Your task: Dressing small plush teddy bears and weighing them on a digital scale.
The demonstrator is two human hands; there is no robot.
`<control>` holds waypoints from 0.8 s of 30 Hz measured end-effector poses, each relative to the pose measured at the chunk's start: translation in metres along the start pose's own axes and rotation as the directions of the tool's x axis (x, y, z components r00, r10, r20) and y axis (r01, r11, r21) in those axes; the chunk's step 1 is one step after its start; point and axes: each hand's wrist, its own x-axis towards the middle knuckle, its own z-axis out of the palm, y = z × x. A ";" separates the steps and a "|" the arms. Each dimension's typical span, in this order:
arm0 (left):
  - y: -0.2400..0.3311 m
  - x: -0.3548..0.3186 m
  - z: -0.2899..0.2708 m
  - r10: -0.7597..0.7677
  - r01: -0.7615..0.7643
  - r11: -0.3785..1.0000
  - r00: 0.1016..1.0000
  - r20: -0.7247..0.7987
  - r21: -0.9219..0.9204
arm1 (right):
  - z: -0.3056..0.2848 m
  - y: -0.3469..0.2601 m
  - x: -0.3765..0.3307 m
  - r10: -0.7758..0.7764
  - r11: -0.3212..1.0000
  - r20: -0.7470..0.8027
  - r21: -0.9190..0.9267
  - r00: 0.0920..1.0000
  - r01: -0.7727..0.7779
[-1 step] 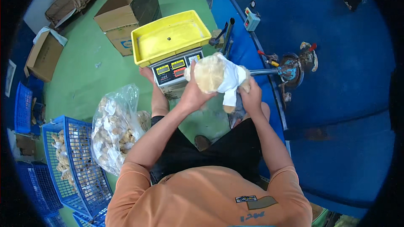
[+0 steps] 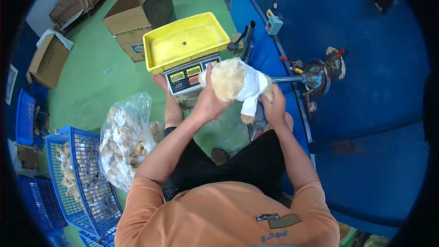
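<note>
A cream plush toy [image 2: 228, 80] in a white shirt lies sideways between my hands, its head end to the left. My left hand [image 2: 210, 101] is wrapped round the head, the thumb up along its far left side. At the other end, my right hand [image 2: 275, 109] is closed on the toy's lower part. A horizontal metal tube [image 2: 287, 79] runs from the blue machine [image 2: 366, 110] right up to that lower end. Whether the tube's tip enters the toy is hidden by the toy and my hand.
Beyond the toy, a yellow tray [image 2: 185, 66] sits on a digital scale [image 2: 178, 77]. A clear bag [image 2: 125, 142] of plush pieces and a blue crate [image 2: 84, 164] of more stand at my left. Cardboard boxes [image 2: 132, 23] stand farther back. A grey switch box [image 2: 274, 24] is on the machine's edge.
</note>
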 end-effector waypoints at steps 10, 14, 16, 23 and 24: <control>-0.016 0.002 -0.011 -0.033 0.017 0.971 0.998 0.060 0.238 | -0.022 -0.031 0.016 -0.023 0.999 0.040 0.033 0.999 0.022; -0.002 -0.006 -0.011 -0.077 0.066 0.964 0.996 0.037 0.256 | -0.027 -0.030 0.021 0.030 0.995 0.117 0.093 0.993 -0.041; 0.005 -0.020 -0.007 -0.189 0.160 0.934 0.980 0.062 0.321 | -0.023 -0.022 0.023 0.028 0.986 0.115 0.160 0.993 -0.047; 0.004 -0.009 -0.027 -0.220 0.211 0.934 0.975 -0.001 0.288 | -0.008 -0.033 0.042 0.052 0.991 0.075 0.120 0.996 -0.060; -0.013 -0.010 -0.027 -0.251 0.239 0.921 0.968 0.001 0.307 | 0.001 -0.042 0.045 -0.013 0.998 0.081 0.055 0.997 0.009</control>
